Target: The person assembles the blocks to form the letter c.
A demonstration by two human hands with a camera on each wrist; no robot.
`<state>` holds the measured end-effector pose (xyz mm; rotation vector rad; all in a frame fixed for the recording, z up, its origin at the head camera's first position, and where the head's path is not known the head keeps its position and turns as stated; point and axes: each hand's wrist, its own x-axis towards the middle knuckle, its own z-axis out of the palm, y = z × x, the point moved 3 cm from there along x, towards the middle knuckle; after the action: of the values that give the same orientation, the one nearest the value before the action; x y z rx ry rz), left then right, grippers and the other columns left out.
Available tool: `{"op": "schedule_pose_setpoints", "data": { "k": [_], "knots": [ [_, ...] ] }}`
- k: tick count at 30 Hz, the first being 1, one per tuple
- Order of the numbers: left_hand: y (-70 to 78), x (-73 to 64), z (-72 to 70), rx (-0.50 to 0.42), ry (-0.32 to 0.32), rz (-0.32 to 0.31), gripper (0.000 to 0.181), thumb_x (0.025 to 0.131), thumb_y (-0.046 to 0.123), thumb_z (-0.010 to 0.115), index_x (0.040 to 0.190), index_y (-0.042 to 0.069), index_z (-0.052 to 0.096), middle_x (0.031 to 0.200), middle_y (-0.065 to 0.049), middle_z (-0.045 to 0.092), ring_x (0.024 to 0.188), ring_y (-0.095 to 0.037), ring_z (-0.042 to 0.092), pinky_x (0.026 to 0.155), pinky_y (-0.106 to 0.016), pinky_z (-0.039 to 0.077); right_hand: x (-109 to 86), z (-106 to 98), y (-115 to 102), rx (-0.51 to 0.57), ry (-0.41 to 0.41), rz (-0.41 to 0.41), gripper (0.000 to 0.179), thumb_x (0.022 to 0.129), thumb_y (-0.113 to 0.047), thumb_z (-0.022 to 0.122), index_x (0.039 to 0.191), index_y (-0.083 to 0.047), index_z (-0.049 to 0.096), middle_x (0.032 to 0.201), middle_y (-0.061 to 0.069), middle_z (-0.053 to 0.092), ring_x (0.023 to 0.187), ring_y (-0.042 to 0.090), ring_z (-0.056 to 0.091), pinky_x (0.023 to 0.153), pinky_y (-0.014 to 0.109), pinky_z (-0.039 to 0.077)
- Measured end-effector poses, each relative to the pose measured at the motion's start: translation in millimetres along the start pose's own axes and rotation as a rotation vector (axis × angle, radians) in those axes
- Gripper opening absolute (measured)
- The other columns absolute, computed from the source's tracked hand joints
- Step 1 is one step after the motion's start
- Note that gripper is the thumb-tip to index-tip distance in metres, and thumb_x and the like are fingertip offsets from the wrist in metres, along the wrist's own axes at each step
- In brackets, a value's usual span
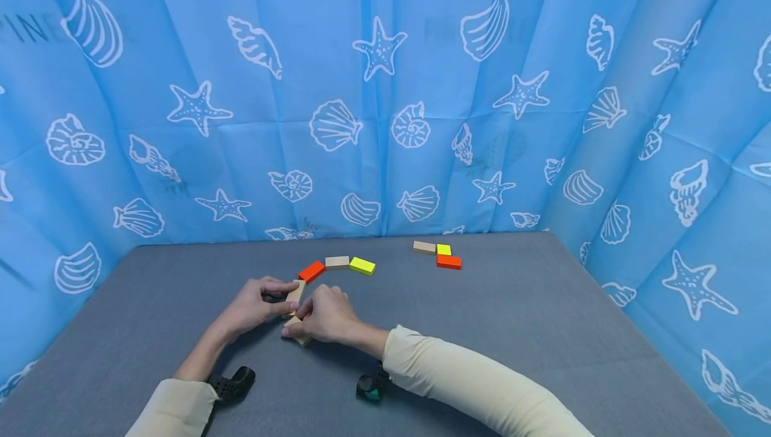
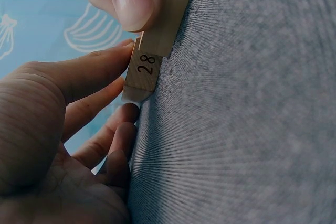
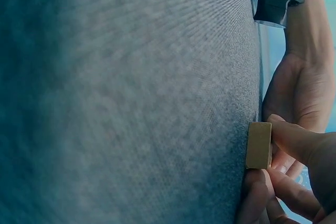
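Observation:
In the head view my left hand [image 1: 255, 306] holds a plain wooden block [image 1: 295, 294] between thumb and fingers. That block's end [image 2: 143, 72] carries the number 28 in the left wrist view. Just nearer to me, my right hand [image 1: 330, 316] pinches a second wooden block [image 1: 304, 341], set at an angle to the first. The right wrist view shows this second block's bare end [image 3: 259, 145] between thumb and fingers, low on the cloth. In the left wrist view the two blocks overlap at their ends.
An orange-red block [image 1: 312, 272], a wooden block [image 1: 337, 263] and a yellow block [image 1: 363, 266] curve away beyond my hands. Farther right lie another wooden block [image 1: 424, 247], yellow block [image 1: 444, 249] and orange-red block [image 1: 448, 261]. A blue shell-print curtain [image 1: 379, 156] borders the grey table [image 1: 512, 330].

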<state>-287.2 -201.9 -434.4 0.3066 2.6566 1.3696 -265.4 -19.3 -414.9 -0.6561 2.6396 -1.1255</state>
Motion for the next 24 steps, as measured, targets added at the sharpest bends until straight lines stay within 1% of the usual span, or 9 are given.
{"op": "schedule_pose_setpoints", "data": {
  "k": [8,11,14,19,24],
  "knots": [
    [0.6,0.3,-1.2,0.008,-0.004,-0.005,0.051,0.088,0.029,0.082,0.134,0.013,0.069,0.12,-0.009,0.063,0.109,-0.027,0.052,0.083,-0.04,0.044,-0.3,0.7,-0.9,0.001,0.009,0.004,0.025,0.08,-0.034,0.089,0.091,-0.012,0.083,0.058,-0.013,0.062,0.052,0.004,0.053,0.046,0.019,0.033],
    [0.5,0.0,-0.9,0.013,-0.004,-0.018,0.051,0.087,0.03,0.082,0.134,0.014,0.068,0.12,-0.009,0.062,0.109,-0.028,0.052,0.083,-0.04,0.044,-0.9,0.3,-1.1,0.006,0.005,0.003,0.027,0.08,-0.034,0.088,0.093,-0.011,0.083,0.06,-0.013,0.063,0.053,0.005,0.054,0.047,0.019,0.034],
    [0.6,-0.6,-0.4,0.017,-0.002,-0.03,0.052,0.087,0.03,0.083,0.134,0.014,0.068,0.12,-0.009,0.062,0.109,-0.028,0.052,0.083,-0.041,0.044,-1.8,-2.4,0.4,0.016,0.001,-0.006,0.03,0.081,-0.035,0.088,0.097,-0.01,0.082,0.064,-0.013,0.065,0.056,0.005,0.056,0.05,0.019,0.038],
    [2.3,-2.0,0.4,0.023,0.001,-0.03,0.053,0.087,0.032,0.083,0.135,0.014,0.068,0.121,-0.009,0.061,0.11,-0.029,0.051,0.083,-0.042,0.044,-4.3,-16.5,9.4,0.017,0.004,-0.026,0.029,0.083,-0.035,0.086,0.097,-0.009,0.082,0.067,-0.011,0.066,0.058,0.006,0.056,0.052,0.021,0.041],
    [4.1,-3.3,1.0,0.016,-0.003,-0.017,0.054,0.087,0.031,0.083,0.135,0.013,0.067,0.122,-0.011,0.061,0.111,-0.03,0.051,0.083,-0.043,0.044,-10.2,-41.5,23.8,0.011,0.054,-0.047,0.03,0.083,-0.032,0.086,0.099,-0.007,0.081,0.071,-0.01,0.066,0.062,0.006,0.057,0.058,0.023,0.046]
  ]
}}
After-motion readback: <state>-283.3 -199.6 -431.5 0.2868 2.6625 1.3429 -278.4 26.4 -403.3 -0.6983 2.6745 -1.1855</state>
